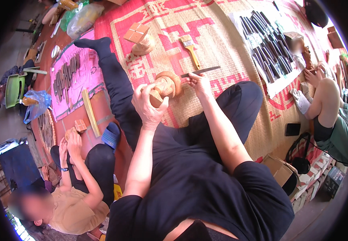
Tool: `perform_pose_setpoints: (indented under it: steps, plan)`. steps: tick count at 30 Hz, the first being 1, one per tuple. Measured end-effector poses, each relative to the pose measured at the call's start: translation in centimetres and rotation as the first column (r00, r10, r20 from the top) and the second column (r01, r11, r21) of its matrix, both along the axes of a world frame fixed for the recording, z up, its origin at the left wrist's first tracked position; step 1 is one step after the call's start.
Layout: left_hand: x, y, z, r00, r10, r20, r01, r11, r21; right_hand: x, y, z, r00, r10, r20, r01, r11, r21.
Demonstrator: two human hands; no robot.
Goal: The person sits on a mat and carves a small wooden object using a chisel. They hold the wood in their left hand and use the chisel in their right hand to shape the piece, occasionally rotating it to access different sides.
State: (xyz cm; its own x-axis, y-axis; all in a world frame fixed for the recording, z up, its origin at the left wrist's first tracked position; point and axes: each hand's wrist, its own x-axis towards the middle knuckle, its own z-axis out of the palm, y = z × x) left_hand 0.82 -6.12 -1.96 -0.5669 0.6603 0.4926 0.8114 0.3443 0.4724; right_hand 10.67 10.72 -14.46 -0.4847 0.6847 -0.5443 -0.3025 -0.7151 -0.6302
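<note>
My left hand (148, 104) is wrapped round a pale carved wooden piece (166, 85) with a rounded, rimmed end, held over my lap. Its lower side is hidden behind my fingers. To its right, my right hand (200, 85) pinches a slim dark file-like tool (208, 70), whose far end points right. The tool's near end lies close to the wood's rim; I cannot tell whether they touch. Beyond my hands, a yellow-handled brush (190, 50) lies on the woven mat (230, 44). A second wooden piece with a square block top (137, 33) stands on the mat at upper left.
Rows of dark-handled tools (268, 44) lie on a sheet at right. More tools (66, 74) rest on a pink cloth at left, near a wooden stick (90, 112). One person at left and another at right each handle a wooden piece. A phone (292, 129) lies at right.
</note>
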Motion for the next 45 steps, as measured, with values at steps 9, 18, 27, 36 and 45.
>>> perform_pose_setpoints:
  steps: [9,18,27,36,45]
  plan:
    - [0.2,0.1,0.2,1.0,-0.007,-0.012,0.007,1.0,0.002,0.5,0.2,-1.8,0.999,-0.016,0.038,0.017,1.0,-0.002]
    - [0.2,0.2,0.2,1.0,-0.018,0.009,0.018,1.0,0.009,0.5,-0.7,-2.2,0.999,-0.032,-0.026,0.031,0.998,-0.05]
    - [0.1,0.1,0.2,1.0,-0.016,-0.015,0.016,1.0,-0.001,0.0,-1.5,-0.1,0.998,0.063,-0.01,-0.063,0.998,0.006]
    - [0.2,0.2,0.3,1.0,-0.012,-0.002,0.012,1.0,0.0,0.4,-1.9,1.2,0.997,0.071,-0.026,-0.07,0.997,0.029]
    - [0.4,1.2,1.1,1.0,0.0,-0.021,-0.001,0.999,-0.032,0.6,-1.9,-0.1,0.998,-0.036,0.057,0.037,0.999,-0.016]
